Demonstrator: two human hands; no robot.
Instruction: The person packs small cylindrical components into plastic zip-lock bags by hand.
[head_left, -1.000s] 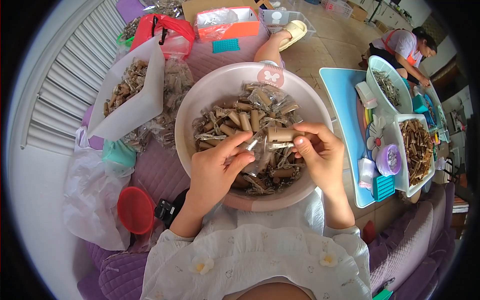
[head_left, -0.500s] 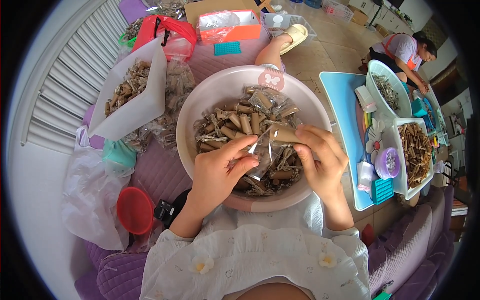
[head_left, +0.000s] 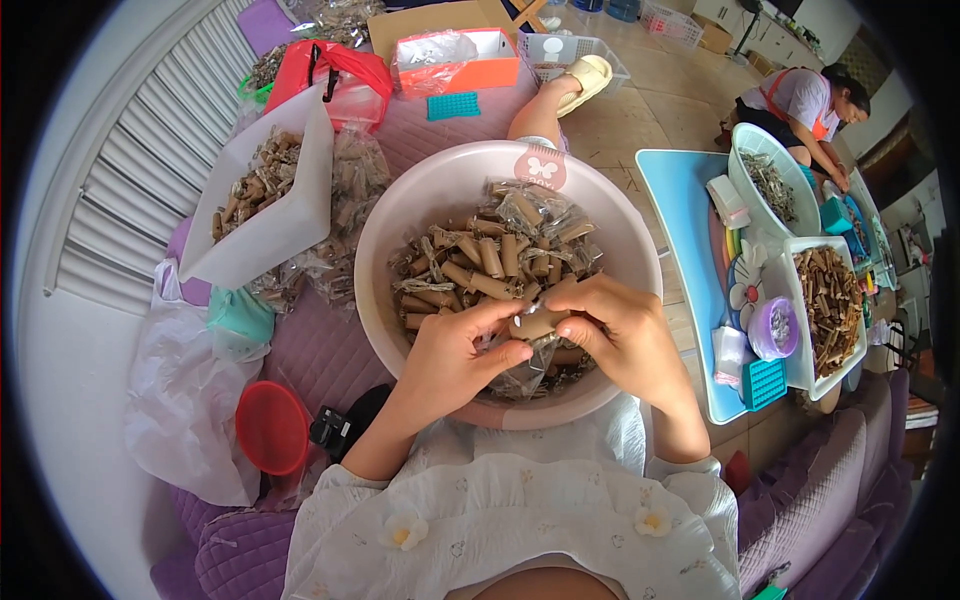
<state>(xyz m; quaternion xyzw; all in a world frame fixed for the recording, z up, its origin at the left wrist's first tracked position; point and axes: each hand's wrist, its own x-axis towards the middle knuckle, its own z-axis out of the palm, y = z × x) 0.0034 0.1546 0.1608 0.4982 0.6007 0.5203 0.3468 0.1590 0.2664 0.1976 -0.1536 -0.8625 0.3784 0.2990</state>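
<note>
Over a pale pink basin (head_left: pixel 385 215), both my hands work on one short brown cardboard tube (head_left: pixel 540 325). My right hand (head_left: pixel 625 330) grips it between thumb and fingers. My left hand (head_left: pixel 450 360) is closed at the tube's left end, on a clear plastic bag (head_left: pixel 525 378) that hangs below the tube; its fingertips partly hide the bag's edge. A small white spot shows at the tube's end. In the basin lies a heap of similar brown tubes (head_left: pixel 490 255), several in clear wrappers.
To the left, a white bin (head_left: pixel 315 190) of tubes leans above a red bowl (head_left: pixel 272 428) and a white plastic bag (head_left: pixel 185 400). A blue table (head_left: pixel 680 220) at right holds a white tray (head_left: pixel 800 330) and a pale green basin (head_left: pixel 745 165). Beyond it, a person (head_left: pixel 800 105) bends over work.
My hands have come closer together. The right hand has moved the tube left and down, to the left fingers at the clear bag.
</note>
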